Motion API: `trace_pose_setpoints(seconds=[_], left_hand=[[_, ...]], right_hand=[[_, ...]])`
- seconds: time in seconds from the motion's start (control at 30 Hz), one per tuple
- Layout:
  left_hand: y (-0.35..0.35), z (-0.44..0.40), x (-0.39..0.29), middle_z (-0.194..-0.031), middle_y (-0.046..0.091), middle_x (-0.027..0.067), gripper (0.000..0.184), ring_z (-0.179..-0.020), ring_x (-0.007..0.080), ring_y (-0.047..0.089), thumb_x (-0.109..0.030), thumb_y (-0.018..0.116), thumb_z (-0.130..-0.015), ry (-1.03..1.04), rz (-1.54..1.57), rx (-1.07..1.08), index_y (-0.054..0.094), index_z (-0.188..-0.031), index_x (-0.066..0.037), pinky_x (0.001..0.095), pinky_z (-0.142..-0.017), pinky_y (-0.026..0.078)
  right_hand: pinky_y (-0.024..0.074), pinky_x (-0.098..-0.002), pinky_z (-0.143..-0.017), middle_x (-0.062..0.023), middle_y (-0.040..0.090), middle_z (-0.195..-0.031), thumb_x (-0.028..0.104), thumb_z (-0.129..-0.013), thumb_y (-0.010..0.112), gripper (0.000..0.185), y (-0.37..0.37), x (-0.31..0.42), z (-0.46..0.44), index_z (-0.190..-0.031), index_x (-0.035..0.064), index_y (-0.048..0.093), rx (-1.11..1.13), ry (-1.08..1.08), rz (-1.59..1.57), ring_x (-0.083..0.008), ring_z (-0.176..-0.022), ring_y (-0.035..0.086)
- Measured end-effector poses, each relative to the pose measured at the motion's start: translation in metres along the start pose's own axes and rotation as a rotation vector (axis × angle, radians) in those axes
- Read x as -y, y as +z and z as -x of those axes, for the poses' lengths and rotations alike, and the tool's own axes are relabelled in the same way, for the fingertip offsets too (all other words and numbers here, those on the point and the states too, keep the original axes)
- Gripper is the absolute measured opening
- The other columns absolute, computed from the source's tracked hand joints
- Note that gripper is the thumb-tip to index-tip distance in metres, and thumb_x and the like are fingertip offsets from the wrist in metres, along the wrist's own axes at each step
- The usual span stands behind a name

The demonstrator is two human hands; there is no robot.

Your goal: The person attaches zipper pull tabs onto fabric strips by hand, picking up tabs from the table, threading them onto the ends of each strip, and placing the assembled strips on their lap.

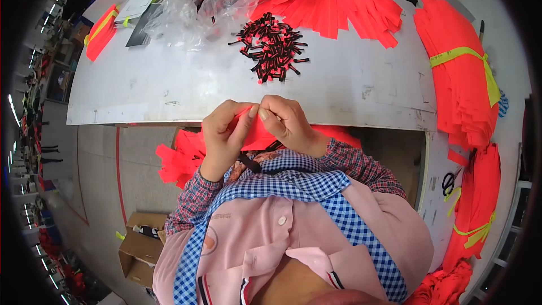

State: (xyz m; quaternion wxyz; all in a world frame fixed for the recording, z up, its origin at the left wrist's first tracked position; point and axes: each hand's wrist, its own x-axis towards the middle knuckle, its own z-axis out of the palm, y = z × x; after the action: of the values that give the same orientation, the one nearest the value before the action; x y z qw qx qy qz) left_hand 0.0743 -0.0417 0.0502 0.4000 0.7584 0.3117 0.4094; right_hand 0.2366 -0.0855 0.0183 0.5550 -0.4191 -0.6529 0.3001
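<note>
Just off the front edge of the white table, my left hand (pixel 224 134) and my right hand (pixel 287 125) meet fingertip to fingertip. Both pinch the upper edge of a bright red fabric piece (pixel 258 136), which hangs down towards my lap. Whether a small part sits between the fingertips is hidden. Beyond my hands, a loose pile of small black-and-red tabs (pixel 270 48) lies on the table. More red fabric (pixel 182 158) spreads out below my left hand, over my lap.
A clear plastic bag (pixel 197 8) holds more small tabs on the table (pixel 186 87). Red fabric strips (pixel 333 3) fan out at the back. A tied red bundle (pixel 460 73) hangs at the right edge, near black scissors (pixel 448 182). A cardboard box (pixel 138 248) stands on the floor at left.
</note>
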Motion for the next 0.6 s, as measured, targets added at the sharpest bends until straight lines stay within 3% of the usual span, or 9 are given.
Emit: trace_pose_setpoints(seconds=[0.1,0.2,0.3,0.33,0.43,0.5,0.57,0.6], left_hand=[[0.004,0.002,0.0,-0.073,0.06,0.0096,0.016,-0.061,0.019,0.056,0.0,0.067,-0.078,0.088,-0.186,-0.018,0.068,-0.094,-0.001,0.0271,-0.056,0.044],[0.009,0.001,0.009,-0.076,0.061,0.0112,0.022,-0.064,0.0209,0.058,0.003,0.067,-0.075,0.416,-0.373,-0.064,0.068,-0.096,-0.001,0.0292,-0.058,0.047],[0.01,-0.004,0.012,-0.079,0.062,0.0126,0.027,-0.067,0.0225,0.06,0.005,0.068,-0.071,0.326,-0.374,-0.047,0.068,-0.097,-0.002,0.0308,-0.06,0.049],[0.007,-0.006,0.008,-0.081,0.063,0.0126,0.022,-0.071,0.0225,0.062,0.004,0.066,-0.076,0.154,-0.33,-0.008,0.067,-0.097,-0.001,0.0298,-0.062,0.049],[0.003,-0.009,0.008,-0.084,0.063,0.0124,0.017,-0.073,0.0224,0.063,0.003,0.064,-0.081,0.014,-0.25,0.016,0.066,-0.098,-0.001,0.0287,-0.063,0.049],[-0.001,-0.007,0.002,-0.087,0.064,0.0118,0.014,-0.077,0.0199,0.063,0.002,0.063,-0.085,-0.023,-0.246,0.031,0.066,-0.098,0.001,0.0268,-0.068,0.048],[-0.005,-0.006,-0.001,-0.088,0.065,0.0106,0.013,-0.081,0.0164,0.062,0.003,0.063,-0.085,-0.041,-0.251,0.007,0.066,-0.098,0.002,0.0253,-0.072,0.048],[-0.009,-0.006,-0.001,-0.091,0.065,0.0104,0.013,-0.083,0.0152,0.061,0.003,0.062,-0.085,-0.062,-0.246,-0.001,0.066,-0.098,0.002,0.0249,-0.073,0.048]], right_hand=[[0.0398,-0.0208,-0.048,0.002,0.047,-0.068,0.016,-0.097,0.047,0.021,0.006,-0.008,0.005,-0.08,0.0037,0.049,-0.008,0.152,-0.144,-0.0041,-0.058,0.043],[0.0395,-0.02,-0.047,0.0024,0.046,-0.068,0.019,-0.098,0.045,0.023,0.03,-0.025,0.014,-0.081,0.005,0.051,-0.169,0.416,-0.759,-0.0038,-0.058,0.042],[0.0398,-0.0197,-0.047,0.0028,0.048,-0.07,0.022,-0.1,0.044,0.025,0.029,-0.014,0.007,-0.082,0.0058,0.052,-0.219,0.543,-0.904,-0.0035,-0.059,0.045],[0.0436,-0.0231,-0.049,-0.0004,0.048,-0.07,0.024,-0.101,0.042,0.028,0.025,-0.019,0.003,-0.084,0.0055,0.054,-0.172,0.522,-0.768,-0.0063,-0.06,0.048],[0.0492,-0.0295,-0.068,-0.0058,0.06,-0.086,0.026,-0.099,0.047,0.025,0.009,-0.082,-0.011,-0.09,0.0058,0.059,-0.013,0.284,-0.029,-0.0172,-0.071,0.058],[0.0461,-0.0357,-0.085,-0.0109,0.063,-0.099,0.02,-0.093,0.052,0.02,-0.009,-0.132,-0.019,-0.098,0.0039,0.062,0.002,-0.012,0.613,-0.0271,-0.088,0.06],[0.0436,-0.0394,-0.09,-0.01,0.063,-0.108,0.012,-0.085,0.054,0.023,-0.03,-0.174,-0.015,-0.105,0.005,0.063,0.131,0.022,1.016,-0.0312,-0.102,0.056],[0.043,-0.0406,-0.091,-0.0085,0.063,-0.111,0.01,-0.084,0.053,0.026,-0.039,-0.178,-0.012,-0.107,0.0061,0.064,0.109,0.066,1.037,-0.0303,-0.106,0.054]])
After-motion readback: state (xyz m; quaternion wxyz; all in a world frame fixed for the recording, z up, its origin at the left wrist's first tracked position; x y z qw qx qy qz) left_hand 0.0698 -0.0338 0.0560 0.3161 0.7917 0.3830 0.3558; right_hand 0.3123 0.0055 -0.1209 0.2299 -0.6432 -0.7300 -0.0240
